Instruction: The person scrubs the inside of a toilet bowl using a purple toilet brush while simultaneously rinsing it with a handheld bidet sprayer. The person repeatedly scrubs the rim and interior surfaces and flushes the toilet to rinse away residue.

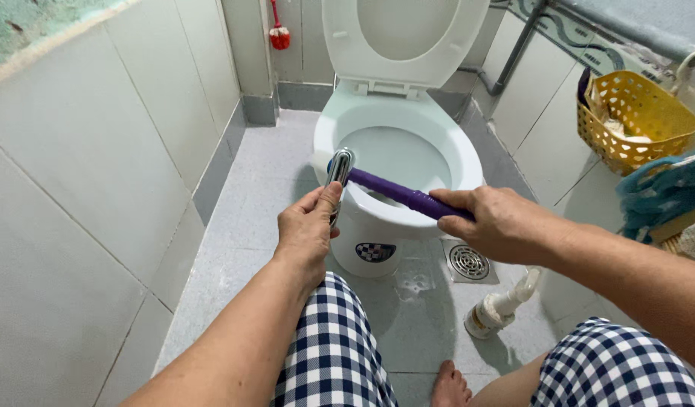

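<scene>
**Sprayer and brush held over the toilet bowl**

Nearest the camera, two knees in blue-and-white checked shorts (336,354) are seen, with a bare foot (449,386) set on the grey floor (242,226) between them. Just beyond, the left hand (308,230) is closed around a chrome sprayer (338,169); the thumb is laid up along its stem and the fingers are curled tight behind it, so that the head is held upright at the near rim of the toilet (392,151). To the right, the right hand (490,218) is wrapped around the end of a purple brush handle (400,192), fingers closed over it from above. The handle is laid slantwise across the front rim, its far end touching or nearly touching the sprayer head; which of the two cannot be told. The brush head itself is hidden.

On the floor right of the toilet base a round metal drain (468,261) is set, and near it a white pipe fitting (502,305). Further right, a yellow basket (633,120) is hung against the tiled wall, with a teal cloth (660,192) just below it. Beyond the bowl, the seat and lid (404,34) are raised upright. In the far corner a small red object (279,36) is hung on the wall.
</scene>
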